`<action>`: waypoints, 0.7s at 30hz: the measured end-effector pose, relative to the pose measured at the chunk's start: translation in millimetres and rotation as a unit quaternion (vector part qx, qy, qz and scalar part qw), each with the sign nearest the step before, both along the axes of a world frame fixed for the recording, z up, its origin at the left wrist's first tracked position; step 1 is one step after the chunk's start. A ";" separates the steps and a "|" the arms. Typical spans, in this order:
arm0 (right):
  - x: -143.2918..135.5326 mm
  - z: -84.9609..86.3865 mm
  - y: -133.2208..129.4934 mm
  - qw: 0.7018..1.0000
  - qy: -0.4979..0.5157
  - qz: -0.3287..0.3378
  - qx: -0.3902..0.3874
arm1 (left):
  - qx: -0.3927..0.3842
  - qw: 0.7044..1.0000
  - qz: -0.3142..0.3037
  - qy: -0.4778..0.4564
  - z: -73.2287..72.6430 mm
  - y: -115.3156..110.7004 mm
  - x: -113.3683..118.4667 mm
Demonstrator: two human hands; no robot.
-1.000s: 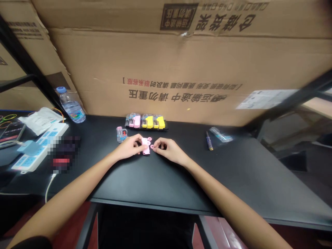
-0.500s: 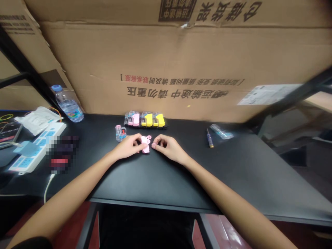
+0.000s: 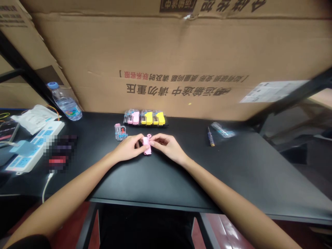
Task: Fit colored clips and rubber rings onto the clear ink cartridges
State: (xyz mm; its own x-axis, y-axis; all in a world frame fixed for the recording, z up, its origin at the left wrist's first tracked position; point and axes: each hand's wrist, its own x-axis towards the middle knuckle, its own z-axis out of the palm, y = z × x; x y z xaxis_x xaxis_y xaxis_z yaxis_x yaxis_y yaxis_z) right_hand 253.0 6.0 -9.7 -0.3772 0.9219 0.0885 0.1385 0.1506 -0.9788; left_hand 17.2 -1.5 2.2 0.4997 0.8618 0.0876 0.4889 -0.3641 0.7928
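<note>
My left hand (image 3: 129,147) is closed on a pink plastic part (image 3: 147,150), blocky and held between thumb and fingers just above the black table. My right hand (image 3: 168,147) is pinched at the upper right edge of that part, its fingertips touching it. The small pink disc in its pinch is mostly hidden by the fingers. A pink ring (image 3: 149,136) lies on the table just beyond the part. Left of it, behind my left hand, is a clear plastic toy piece (image 3: 120,132) with pink, red and blue bits.
A row of clear toy pieces with pink (image 3: 134,118) and yellow (image 3: 147,118) parts stands at the back. To the right lie a screwdriver (image 3: 210,137) and a clear plastic bag (image 3: 222,130). On the left are a power strip (image 3: 36,148), a water bottle (image 3: 66,103) and a white packet (image 3: 35,119).
My right hand has moved left, bringing the small disc from beside the pink part up against it. My left hand has tilted the part slightly.
</note>
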 end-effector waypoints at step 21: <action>-0.9 1.5 -1.6 0.999 0.023 0.009 -0.044 | 0.017 0.999 -0.012 0.029 7.1 -3.8 3.0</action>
State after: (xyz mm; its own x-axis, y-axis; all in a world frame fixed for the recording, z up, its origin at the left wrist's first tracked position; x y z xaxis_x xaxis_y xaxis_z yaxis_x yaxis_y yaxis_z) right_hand 252.1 4.4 -8.2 -0.3917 0.9198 0.0243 0.0920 0.0654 -0.9936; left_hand 20.3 -5.3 9.3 0.5257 0.8461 0.0875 0.5246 -0.4035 0.7497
